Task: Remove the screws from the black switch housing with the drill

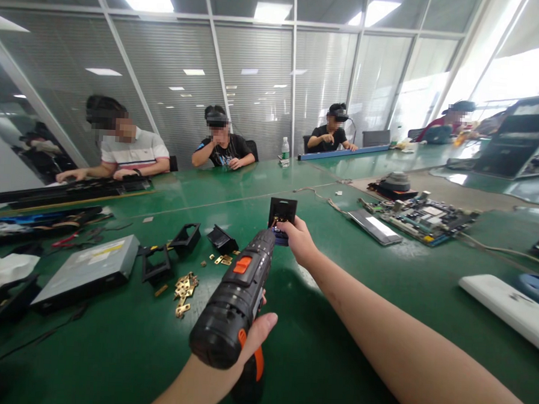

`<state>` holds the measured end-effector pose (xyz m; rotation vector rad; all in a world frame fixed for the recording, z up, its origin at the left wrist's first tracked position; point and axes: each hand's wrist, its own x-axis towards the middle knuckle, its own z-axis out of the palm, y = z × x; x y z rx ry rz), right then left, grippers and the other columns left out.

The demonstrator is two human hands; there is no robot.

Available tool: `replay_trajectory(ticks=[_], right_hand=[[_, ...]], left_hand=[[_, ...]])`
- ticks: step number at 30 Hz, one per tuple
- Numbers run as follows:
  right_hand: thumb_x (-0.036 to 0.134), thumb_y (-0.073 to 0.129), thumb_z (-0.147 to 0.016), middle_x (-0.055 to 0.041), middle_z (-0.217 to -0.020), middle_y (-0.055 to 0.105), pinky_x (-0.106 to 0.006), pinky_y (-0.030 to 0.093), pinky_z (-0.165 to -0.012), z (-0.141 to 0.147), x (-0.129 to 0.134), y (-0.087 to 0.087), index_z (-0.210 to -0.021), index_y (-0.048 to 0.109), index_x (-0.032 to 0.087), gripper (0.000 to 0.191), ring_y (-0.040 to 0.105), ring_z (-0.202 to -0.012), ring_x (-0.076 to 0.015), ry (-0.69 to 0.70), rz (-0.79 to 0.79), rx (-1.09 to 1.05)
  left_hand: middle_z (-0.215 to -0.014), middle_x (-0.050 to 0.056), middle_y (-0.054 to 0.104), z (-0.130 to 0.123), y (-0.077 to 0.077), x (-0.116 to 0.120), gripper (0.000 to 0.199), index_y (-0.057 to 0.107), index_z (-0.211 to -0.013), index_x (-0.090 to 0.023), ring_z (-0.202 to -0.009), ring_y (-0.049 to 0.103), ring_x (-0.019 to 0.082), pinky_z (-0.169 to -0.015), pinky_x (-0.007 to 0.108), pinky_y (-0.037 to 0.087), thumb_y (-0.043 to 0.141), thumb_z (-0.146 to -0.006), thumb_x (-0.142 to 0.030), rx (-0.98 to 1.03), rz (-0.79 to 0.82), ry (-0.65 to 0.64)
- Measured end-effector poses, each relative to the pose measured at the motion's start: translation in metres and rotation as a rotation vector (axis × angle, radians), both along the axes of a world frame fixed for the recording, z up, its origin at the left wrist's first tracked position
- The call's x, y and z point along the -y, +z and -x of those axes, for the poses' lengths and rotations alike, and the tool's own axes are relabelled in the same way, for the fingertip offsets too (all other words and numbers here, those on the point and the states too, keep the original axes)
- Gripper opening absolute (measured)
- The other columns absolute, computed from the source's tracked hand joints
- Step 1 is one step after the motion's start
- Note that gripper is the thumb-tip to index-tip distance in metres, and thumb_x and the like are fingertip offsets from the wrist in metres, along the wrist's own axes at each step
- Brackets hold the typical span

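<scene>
My left hand [256,337] is wrapped round the handle of a black and orange cordless drill [234,302], its thumb along the side. The drill points away from me. Its tip meets a small black plastic box-like part [282,209] with brass-coloured pieces inside. My right hand [300,240] is closed on that part, holding it up over the table, thumb in front. Whether the bit touches a screw is too small to tell. Left of the drill lie loose brass pieces [186,291], black square frames [185,238] and another black part [222,240].
A grey metal disc drive [89,271] lies on the green table [315,355] at the left. To the right are a circuit board [426,216], a flat silver part [374,225] and a white case [508,311]. Several people sit across the table, near a water bottle [285,151].
</scene>
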<state>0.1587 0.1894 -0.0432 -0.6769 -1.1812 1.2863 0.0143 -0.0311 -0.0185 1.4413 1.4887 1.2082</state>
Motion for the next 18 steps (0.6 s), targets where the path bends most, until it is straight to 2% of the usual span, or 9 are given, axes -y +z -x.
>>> replay_trajectory(ticks=[7, 14, 18], right_hand=[[0.042, 0.069, -0.073, -0.0046, -0.091, 0.074, -0.040, 0.054, -0.088, 0.0013, -0.0009, -0.0010, -0.092, 0.071, 0.020, 0.030, 0.069, -0.091, -0.0247, 0.023, 0.009, -0.011], [0.042, 0.069, -0.073, -0.0046, -0.092, 0.075, -0.039, 0.054, -0.086, 0.0023, -0.0040, -0.0047, -0.093, 0.071, 0.020, 0.030, 0.068, -0.089, -0.0237, 0.018, -0.010, -0.009], [0.041, 0.068, -0.073, -0.0045, -0.091, 0.075, -0.038, 0.054, -0.085, 0.0027, -0.0035, -0.0032, -0.092, 0.069, 0.020, 0.029, 0.068, -0.087, -0.0231, 0.012, -0.021, 0.004]], left_hand=[[-0.114, 0.009, 0.072, 0.0008, 0.0039, 0.0011, 0.022, 0.062, -0.091, -0.026, -0.117, 0.069, 0.035, -0.114, 0.058, 0.049, 0.077, -0.084, -0.040, -0.034, -0.006, -0.040], [-0.110, 0.007, 0.070, 0.0011, 0.0034, -0.0001, 0.029, 0.066, -0.104, -0.027, -0.110, 0.071, 0.034, -0.109, 0.058, 0.051, 0.076, -0.083, -0.043, -0.058, -0.042, -0.027], [-0.108, 0.008, 0.073, -0.0033, 0.0066, 0.0025, 0.028, 0.067, -0.099, -0.027, -0.113, 0.070, 0.035, -0.112, 0.059, 0.048, 0.076, -0.080, -0.046, -0.034, -0.032, 0.012]])
